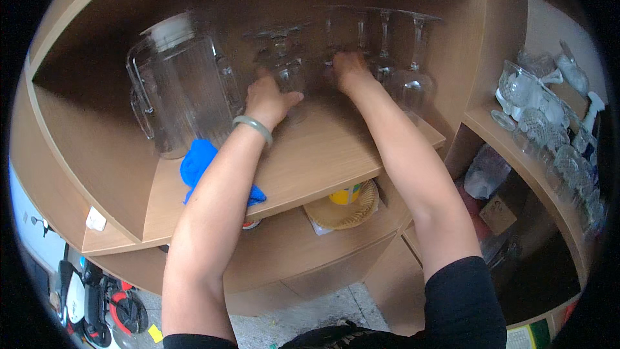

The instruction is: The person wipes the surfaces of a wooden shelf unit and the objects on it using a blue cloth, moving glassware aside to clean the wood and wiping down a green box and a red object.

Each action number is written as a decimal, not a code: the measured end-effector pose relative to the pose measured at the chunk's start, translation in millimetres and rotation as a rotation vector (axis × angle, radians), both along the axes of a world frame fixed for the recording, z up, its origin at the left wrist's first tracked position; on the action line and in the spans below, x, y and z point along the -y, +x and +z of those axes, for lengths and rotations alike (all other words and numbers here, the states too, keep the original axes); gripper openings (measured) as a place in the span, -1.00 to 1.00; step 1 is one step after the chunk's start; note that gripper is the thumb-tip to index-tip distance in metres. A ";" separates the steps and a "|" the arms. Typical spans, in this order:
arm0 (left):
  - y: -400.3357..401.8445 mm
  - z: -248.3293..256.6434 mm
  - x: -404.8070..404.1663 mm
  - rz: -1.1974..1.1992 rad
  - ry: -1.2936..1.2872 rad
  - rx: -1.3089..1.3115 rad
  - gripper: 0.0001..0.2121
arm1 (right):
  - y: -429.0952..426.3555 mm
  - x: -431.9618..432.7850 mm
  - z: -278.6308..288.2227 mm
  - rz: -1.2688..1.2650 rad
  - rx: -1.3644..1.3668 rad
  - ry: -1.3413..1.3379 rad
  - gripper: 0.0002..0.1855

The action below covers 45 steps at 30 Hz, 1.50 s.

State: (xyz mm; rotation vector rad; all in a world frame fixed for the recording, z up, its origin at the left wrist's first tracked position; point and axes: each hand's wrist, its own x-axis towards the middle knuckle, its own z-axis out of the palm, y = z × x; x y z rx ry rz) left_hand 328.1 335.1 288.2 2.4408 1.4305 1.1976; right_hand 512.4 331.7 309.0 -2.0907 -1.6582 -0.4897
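Both of my hands reach into a wooden cabinet shelf (310, 155). My left hand (269, 97), a pale bangle on its wrist, has its thumb spread beside upturned stemmed glassware (289, 70); whether it touches the glass is unclear. My right hand (349, 70) is further back, fingers bent near the row of upside-down stemmed glasses; its fingertips are blurred and partly hidden. One upturned wine glass (412, 85) stands at the right of that row. Left of my hands is a clear glass pitcher (186, 92) with a white lid. A blue cloth (197, 161) lies partly under my left forearm.
Below the shelf sit a wicker basket (341, 215) and a yellow container (345, 196). Many glass pieces (535, 123) crowd the right-hand shelf, above a compartment with plastic bags (487, 172). A small white object (96, 219) is at the left shelf edge.
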 end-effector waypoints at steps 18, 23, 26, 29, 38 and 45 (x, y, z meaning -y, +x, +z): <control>-9.0 10.3 26.0 0.111 0.123 -0.241 -0.36 | -13.7 74.6 -54.7 0.417 0.104 0.465 -0.83; -40.3 20.0 76.8 0.131 0.386 -0.257 -0.74 | -5.3 66.7 -57.3 0.485 0.069 0.417 -0.82; -65.1 13.8 111.7 0.076 0.506 -0.056 -0.86 | -5.6 67.9 -54.4 0.531 -0.170 0.363 -0.79; -88.8 -9.0 122.4 -0.079 0.492 -0.076 -0.86 | -13.8 55.3 -43.2 0.611 -0.424 0.218 -0.59; -101.6 -41.0 118.1 -0.080 0.432 -0.252 -0.85 | -73.5 22.6 -31.8 0.557 -0.387 -0.070 -0.26; -113.5 -42.2 118.2 -0.071 0.446 -0.259 -0.86 | -111.7 29.9 -27.6 0.429 -0.315 -0.099 -0.24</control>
